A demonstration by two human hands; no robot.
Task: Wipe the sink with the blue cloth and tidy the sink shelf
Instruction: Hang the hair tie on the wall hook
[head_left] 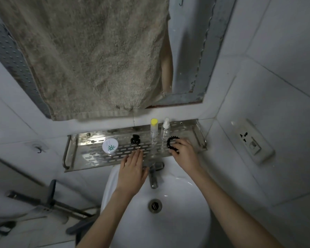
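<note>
A perforated steel shelf [89, 156] hangs on the wall above the white sink [186, 221]. On it stand a round white jar [110, 145], a black hair claw [135, 139], a clear bottle with a yellow cap [154, 129] and a clear dropper bottle [166, 129]. My right hand [183, 153] rests on the shelf's right part, its fingers closed on a black spiral hair tie [170, 143]. My left hand [132, 169] lies flat and open at the shelf's front edge, left of the tap [154, 176]. No blue cloth is in view.
A beige towel [89, 56] hangs over the mirror above the shelf. A wall socket [250, 142] sits to the right, a small hook [37, 149] to the left. The sink drain [155, 205] is open. Pipes and a dark handle [51, 192] stand at lower left.
</note>
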